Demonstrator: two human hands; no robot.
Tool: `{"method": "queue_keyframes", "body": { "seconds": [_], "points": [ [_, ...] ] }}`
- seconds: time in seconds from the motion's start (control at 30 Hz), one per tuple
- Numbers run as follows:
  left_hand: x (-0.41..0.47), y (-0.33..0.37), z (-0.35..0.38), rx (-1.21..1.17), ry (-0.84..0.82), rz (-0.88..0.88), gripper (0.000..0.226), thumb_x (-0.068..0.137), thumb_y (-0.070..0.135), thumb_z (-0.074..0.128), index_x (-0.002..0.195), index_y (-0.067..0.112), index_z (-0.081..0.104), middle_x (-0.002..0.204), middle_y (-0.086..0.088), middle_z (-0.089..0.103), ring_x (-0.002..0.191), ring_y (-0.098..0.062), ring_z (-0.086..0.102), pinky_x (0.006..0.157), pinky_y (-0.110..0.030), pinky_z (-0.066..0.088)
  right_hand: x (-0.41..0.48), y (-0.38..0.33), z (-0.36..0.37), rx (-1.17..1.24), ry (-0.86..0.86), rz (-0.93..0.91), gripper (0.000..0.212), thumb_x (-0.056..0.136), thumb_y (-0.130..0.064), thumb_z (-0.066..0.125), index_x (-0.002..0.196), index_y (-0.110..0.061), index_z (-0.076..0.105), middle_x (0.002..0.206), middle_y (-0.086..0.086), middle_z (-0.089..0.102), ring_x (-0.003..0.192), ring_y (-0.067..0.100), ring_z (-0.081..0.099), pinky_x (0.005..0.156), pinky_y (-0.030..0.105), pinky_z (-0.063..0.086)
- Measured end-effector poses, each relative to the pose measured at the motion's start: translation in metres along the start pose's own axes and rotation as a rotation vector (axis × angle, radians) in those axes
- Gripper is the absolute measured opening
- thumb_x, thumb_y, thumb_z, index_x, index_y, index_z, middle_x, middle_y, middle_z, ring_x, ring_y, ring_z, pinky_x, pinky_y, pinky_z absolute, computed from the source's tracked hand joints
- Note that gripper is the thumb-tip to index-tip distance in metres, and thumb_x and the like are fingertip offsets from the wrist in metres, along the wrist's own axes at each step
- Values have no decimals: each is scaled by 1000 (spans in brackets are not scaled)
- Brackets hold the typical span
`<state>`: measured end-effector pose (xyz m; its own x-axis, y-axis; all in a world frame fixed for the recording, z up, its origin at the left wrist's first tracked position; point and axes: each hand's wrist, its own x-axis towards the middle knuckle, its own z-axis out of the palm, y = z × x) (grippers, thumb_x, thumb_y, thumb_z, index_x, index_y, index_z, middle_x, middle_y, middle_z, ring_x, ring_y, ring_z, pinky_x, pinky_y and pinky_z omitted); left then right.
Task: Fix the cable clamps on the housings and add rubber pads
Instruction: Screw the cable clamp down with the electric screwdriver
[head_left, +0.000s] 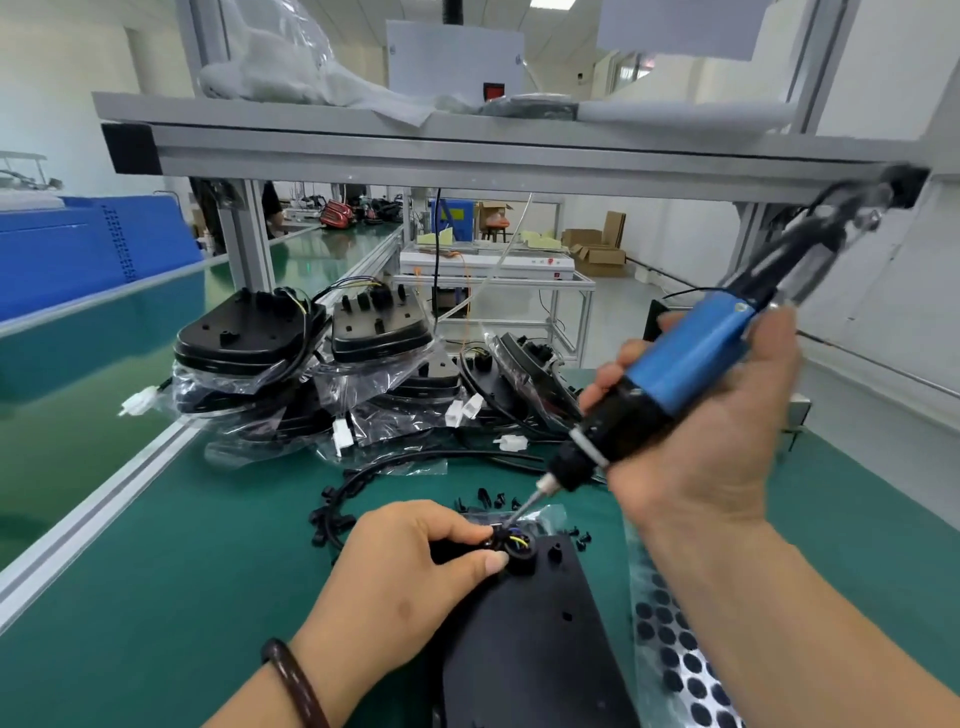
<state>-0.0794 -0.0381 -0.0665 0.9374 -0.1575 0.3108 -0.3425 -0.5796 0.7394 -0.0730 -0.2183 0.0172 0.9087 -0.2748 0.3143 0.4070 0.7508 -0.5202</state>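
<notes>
I saw the left hand (415, 561) at six o'clock of my view, thumb and forefinger pinching a small black cable clamp (497, 535) and its coloured wires (519, 540) against the far end of the black housing (530, 649), which lay flat on the green table (182, 571). The right hand (711, 431), at three o'clock, was wrapped round the blue body of an electric screwdriver (675, 364), tilted so its bit came down from two o'clock onto the clamp; I could not tell whether the tip touched. At five o'clock, just beside the housing's right edge, lay a clear sheet of rubber pads (675, 654). Some loose clamps (488, 501) were scattered just past the housing at twelve o'clock, and farther off toward eleven sat a heap of bagged housings (311, 374) with white connectors (464, 410). A dark bracelet (296, 680) circled the left wrist
</notes>
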Motion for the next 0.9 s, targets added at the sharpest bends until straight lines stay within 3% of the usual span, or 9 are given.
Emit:
{"method": "queue_keyframes", "body": {
  "seconds": [0.13, 0.4, 0.53, 0.67, 0.83, 0.9],
  "points": [
    [0, -1, 1, -30, -7, -26, 12, 65, 43, 81, 73, 43, 72, 77, 27, 67, 76, 8, 61, 67, -5, 43, -6, 28, 12, -136, -166, 19, 42, 81, -58, 50, 79, -17, 59, 65, 6, 52, 54, 20, 50, 55, 29, 46],
    [2, -2, 2, -115, -23, -69, 22, 64, 41, 83, 73, 53, 67, 77, 26, 68, 74, 7, 63, 67, -8, 47, -3, 32, 21, -313, -369, -1, 46, 68, -62, 68, 78, -18, 62, 67, 7, 53, 54, 21, 51, 52, 31, 47],
    [2, -3, 3, -149, -14, -82, 23, 63, 39, 84, 70, 53, 68, 77, 25, 68, 74, 7, 63, 68, -7, 47, -1, 29, 23, -330, -394, 0, 39, 75, -57, 55, 74, -19, 62, 67, 9, 52, 53, 23, 50, 51, 32, 47],
    [2, -3, 5, -148, -11, -106, 21, 63, 41, 83, 72, 53, 68, 77, 29, 68, 75, 10, 62, 66, -3, 43, -1, 31, 21, -364, -399, -15, 40, 72, -60, 66, 74, -20, 63, 67, 8, 53, 53, 22, 52, 53, 32, 47],
    [2, -3, 5, -167, -13, -133, 19, 63, 42, 83, 75, 49, 70, 78, 26, 69, 76, 9, 63, 74, -14, 48, -1, 32, 22, -369, -401, -11, 58, 59, -68, 69, 82, -16, 58, 69, 8, 54, 54, 21, 52, 54, 31, 47],
    [2, -2, 5, -174, -18, -139, 19, 63, 41, 83, 74, 50, 70, 78, 27, 69, 75, 10, 63, 71, -12, 46, -1, 31, 21, -365, -387, -12, 51, 62, -66, 70, 79, -18, 61, 68, 7, 54, 55, 21, 53, 54, 31, 47]
  ]
}}
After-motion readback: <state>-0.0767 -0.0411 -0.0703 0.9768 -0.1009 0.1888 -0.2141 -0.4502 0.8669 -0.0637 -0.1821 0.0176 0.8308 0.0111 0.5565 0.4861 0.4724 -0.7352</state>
